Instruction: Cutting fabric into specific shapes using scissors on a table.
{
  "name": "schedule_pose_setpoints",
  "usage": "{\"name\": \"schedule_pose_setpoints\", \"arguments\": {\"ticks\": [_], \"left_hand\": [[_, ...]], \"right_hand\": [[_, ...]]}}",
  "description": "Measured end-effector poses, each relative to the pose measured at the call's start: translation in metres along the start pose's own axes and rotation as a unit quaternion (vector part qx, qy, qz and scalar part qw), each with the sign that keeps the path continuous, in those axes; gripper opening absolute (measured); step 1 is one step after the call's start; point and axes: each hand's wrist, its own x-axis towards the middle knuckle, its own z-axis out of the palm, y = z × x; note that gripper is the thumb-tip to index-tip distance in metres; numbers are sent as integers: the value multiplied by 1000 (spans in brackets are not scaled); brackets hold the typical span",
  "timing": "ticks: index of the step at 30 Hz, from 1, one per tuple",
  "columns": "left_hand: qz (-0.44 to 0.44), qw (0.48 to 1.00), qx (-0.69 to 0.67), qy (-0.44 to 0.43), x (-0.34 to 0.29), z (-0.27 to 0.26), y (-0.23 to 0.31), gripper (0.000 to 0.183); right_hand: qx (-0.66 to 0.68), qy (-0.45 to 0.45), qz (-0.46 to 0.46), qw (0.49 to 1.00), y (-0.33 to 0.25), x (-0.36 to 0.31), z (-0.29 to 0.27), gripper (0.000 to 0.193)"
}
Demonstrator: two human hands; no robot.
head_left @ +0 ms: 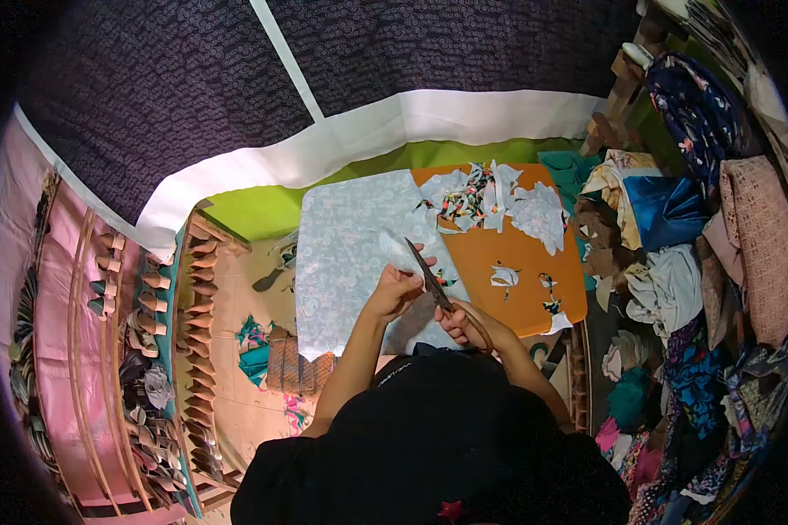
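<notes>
My right hand (458, 325) grips a pair of large dark scissors (432, 282) by the handles. Their blades look together and point away from me, slightly left. Just left of the blades, my left hand (395, 292) is raised with its fingers curled together; whatever is between them is too small to make out. Both hands are above a pale fabric sheet (350, 254) with a faint floral pattern, spread over the left part of an orange tabletop (499, 254). A small dark floral scrap (447, 277) shows beside the blades.
Cut floral and white scraps (477, 197) lie on the table's far right, with smaller pieces (504, 276) nearer. Heaped fabrics (665, 289) crowd the right side. Racks of shoe-shaped forms (201, 350) stand at left. A dark patterned curtain (236, 96) with a white border hangs beyond the table.
</notes>
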Motion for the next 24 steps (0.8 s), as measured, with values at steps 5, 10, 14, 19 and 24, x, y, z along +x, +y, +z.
{"name": "schedule_pose_setpoints", "arguments": {"ticks": [5, 10, 14, 19, 24], "left_hand": [[-17, 999, 32, -18, 1, -10, 0, 59], [-27, 1000, 3, 7, -5, 11, 7, 65], [-26, 1000, 14, -6, -5, -5, 1, 66], [-18, 1000, 25, 0, -4, -11, -3, 54], [-12, 1000, 4, -16, -5, -14, -12, 42]], "right_hand": [[4, -16, 12, 1000, 4, 2, -4, 23], [19, -40, 22, 999, 4, -1, -7, 34], [-3, -53, -5, 999, 3, -3, -4, 48], [45, -54, 24, 997, 3, -2, -4, 49], [37, -71, 24, 996, 6, 0, -9, 39]]}}
